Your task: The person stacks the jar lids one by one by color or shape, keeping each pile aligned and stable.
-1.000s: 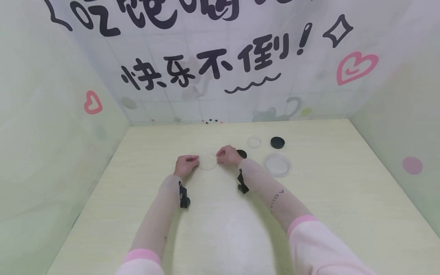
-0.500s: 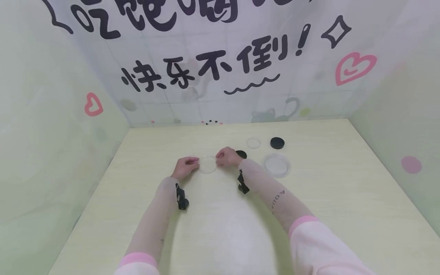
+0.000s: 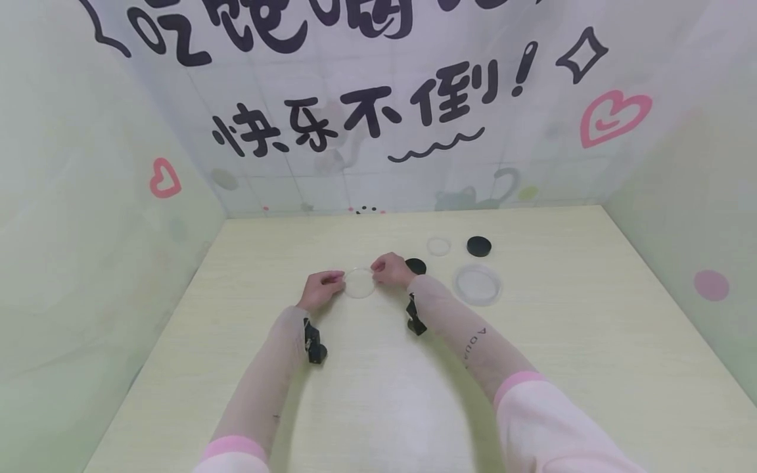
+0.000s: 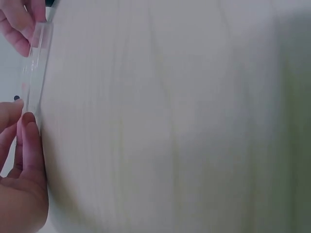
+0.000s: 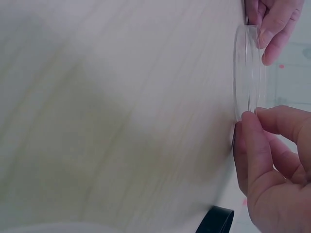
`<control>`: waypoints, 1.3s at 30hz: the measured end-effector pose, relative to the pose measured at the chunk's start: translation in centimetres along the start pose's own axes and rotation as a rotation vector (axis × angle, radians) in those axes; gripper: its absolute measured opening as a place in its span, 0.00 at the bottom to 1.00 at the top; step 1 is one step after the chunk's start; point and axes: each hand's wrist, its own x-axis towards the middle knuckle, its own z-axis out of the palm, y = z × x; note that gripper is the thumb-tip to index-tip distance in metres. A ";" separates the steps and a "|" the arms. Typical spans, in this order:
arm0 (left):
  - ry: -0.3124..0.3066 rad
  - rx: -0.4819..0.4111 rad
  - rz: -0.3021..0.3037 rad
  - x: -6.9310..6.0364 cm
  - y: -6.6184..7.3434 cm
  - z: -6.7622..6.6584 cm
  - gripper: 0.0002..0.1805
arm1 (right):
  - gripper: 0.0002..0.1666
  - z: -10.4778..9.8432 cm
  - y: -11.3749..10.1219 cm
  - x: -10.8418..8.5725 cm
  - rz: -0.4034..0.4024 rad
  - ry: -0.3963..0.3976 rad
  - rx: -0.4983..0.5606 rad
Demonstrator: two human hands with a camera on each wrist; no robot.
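A clear round petri dish is held between the two hands near the table's middle. My left hand pinches its left edge between thumb and fingers. On the opposite edge, my right hand pinches the rim in the same way. From the side, in the right wrist view, the dish lies flat with a low clear wall and looks like stacked rims. The left wrist view also has the dish edge-on, with fingertips at both ends. Whether its underside touches the table cannot be told.
Just beyond the right wrist lies a black disc, partly hidden by that hand. Farther right are another black disc, a small clear ring-like dish and a larger clear dish. Printed fabric walls enclose the table.
The petri dish and my left hand have come slightly nearer to the person. My right hand has barely shifted, and both keep their pinch on the rim.
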 end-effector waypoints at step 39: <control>0.025 -0.223 -0.067 -0.3 3.4 1.0 0.19 | 0.15 -7.0 -13.5 -12.8 0.038 0.055 0.103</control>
